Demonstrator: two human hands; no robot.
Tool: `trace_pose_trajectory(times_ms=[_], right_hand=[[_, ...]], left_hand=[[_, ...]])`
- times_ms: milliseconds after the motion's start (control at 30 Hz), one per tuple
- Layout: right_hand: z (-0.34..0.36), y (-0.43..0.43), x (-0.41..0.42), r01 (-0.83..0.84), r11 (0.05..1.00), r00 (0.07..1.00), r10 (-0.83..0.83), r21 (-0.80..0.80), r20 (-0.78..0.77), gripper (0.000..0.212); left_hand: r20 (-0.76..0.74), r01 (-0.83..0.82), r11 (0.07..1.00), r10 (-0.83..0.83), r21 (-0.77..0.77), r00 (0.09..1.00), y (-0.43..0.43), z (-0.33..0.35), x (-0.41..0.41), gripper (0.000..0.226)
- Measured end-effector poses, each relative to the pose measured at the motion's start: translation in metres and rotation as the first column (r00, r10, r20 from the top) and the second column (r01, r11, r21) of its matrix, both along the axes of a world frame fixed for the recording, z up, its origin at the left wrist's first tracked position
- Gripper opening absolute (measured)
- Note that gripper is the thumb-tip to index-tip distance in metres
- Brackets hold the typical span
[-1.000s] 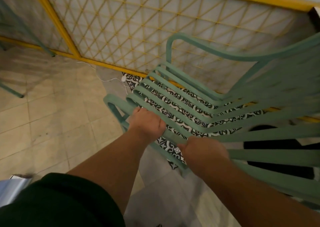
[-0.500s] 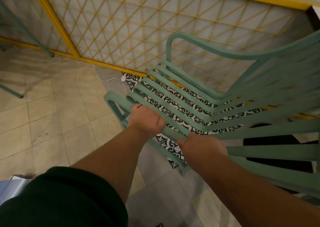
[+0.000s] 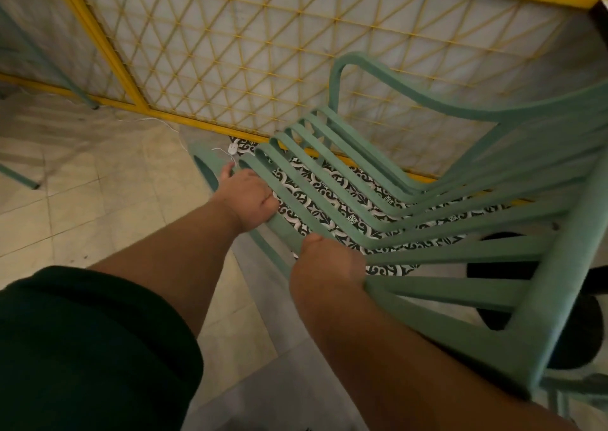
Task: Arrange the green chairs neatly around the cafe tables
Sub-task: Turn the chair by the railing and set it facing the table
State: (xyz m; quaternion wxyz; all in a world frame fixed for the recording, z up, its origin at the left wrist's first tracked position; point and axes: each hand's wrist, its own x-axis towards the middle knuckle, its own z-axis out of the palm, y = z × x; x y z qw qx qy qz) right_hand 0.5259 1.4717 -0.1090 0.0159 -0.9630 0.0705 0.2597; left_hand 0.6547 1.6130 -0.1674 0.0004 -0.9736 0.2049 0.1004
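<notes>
A green slatted metal chair (image 3: 427, 206) fills the right half of the head view, tilted, with its seat slats running from centre to right and an armrest arching at the top. My left hand (image 3: 250, 196) grips the front edge of the seat by the near-left slats. My right hand (image 3: 325, 272) is closed on the nearest slat lower down. Patterned black-and-white floor tiles show through the slats.
A yellow lattice fence panel (image 3: 263, 45) stands right behind the chair. Green legs of other furniture (image 3: 19, 177) stand at the far left on beige floor tiles. A white cable (image 3: 230, 149) lies on the floor by the fence. A dark round base (image 3: 500, 259) sits under the chair.
The chair has shifted slightly right and toward the fence, both hands still gripping its seat. My left hand sits a little farther forward on the seat edge.
</notes>
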Motion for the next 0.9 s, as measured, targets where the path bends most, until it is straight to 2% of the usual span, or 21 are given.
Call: trace_pose_trajectory(times_ms=[67, 200, 300, 367, 400, 467, 533, 633, 700, 733, 800, 833, 900], right_hand=[[-0.001, 0.001, 0.001, 0.001, 1.000, 1.000, -0.001, 0.003, 0.017, 0.033], [-0.001, 0.001, 0.001, -0.013, 1.000, 0.999, 0.013, 0.001, 0.031, 0.035], [0.000, 0.001, 0.001, -0.005, 1.000, 1.000, 0.005, 0.008, 0.028, 0.035], [0.001, 0.002, 0.001, 0.006, 1.000, 1.000, -0.006, 0.008, 0.024, 0.036], [0.002, 0.002, 0.002, 0.009, 1.000, 1.000, -0.009, 0.008, 0.023, 0.036], [0.002, 0.002, 0.002, 0.021, 1.000, 0.999, -0.021, 0.010, 0.026, 0.034], [0.003, 0.002, 0.002, 0.031, 0.999, 0.999, -0.031, 0.014, 0.022, 0.031], [0.005, 0.002, 0.000, 0.034, 0.999, 0.999, -0.035, 0.039, 0.038, 0.029], [0.007, 0.000, -0.005, 0.003, 0.999, 0.998, -0.005, 0.034, 0.059, 0.029], [0.007, -0.001, -0.009, -0.043, 0.999, 0.997, 0.043, 0.002, 0.063, 0.031], [0.011, -0.004, -0.024, -0.146, 0.984, 0.989, 0.148, -0.102, 0.010, 0.039], [0.015, -0.005, -0.031, -0.180, 0.972, 0.983, 0.174, -0.149, -0.055, 0.046], [0.033, -0.011, -0.049, -0.251, 0.943, 0.960, 0.213, -0.218, -0.183, 0.052]], left_hand=[[-0.001, -0.002, 1.000, 0.002, 0.011, 1.000, 0.000, -0.001, 0.002, 0.067], [-0.052, -0.057, 0.998, 0.056, -0.014, 0.997, -0.003, 0.002, -0.001, 0.052], [-0.104, -0.133, 0.990, 0.137, 0.041, 0.985, -0.009, 0.006, -0.014, 0.051], [-0.125, -0.181, 0.982, 0.174, -0.052, 0.977, -0.015, 0.014, -0.029, 0.049], [-0.127, -0.208, 0.961, 0.187, -0.182, 0.974, -0.019, 0.020, -0.039, 0.044], [-0.093, -0.270, 0.823, 0.259, -0.500, 0.961, -0.030, 0.035, -0.057, 0.033], [-0.121, -0.359, 0.625, 0.391, -0.693, 0.913, -0.044, 0.051, -0.072, 0.028], [-0.308, -0.511, 0.348, 0.496, -0.786, 0.812, -0.061, 0.061, -0.078, 0.032], [-0.449, -0.598, 0.243, 0.467, -0.764, 0.762, -0.070, 0.064, -0.079, 0.031], [-0.486, -0.614, 0.227, 0.433, -0.756, 0.759, -0.074, 0.065, -0.081, 0.029], [-0.455, -0.577, 0.326, 0.380, -0.749, 0.805, -0.078, 0.065, -0.084, 0.027], [-0.425, -0.543, 0.389, 0.350, -0.745, 0.834, -0.078, 0.064, -0.085, 0.027], [-0.457, -0.517, 0.460, 0.244, -0.722, 0.855, -0.078, 0.060, -0.088, 0.027]])
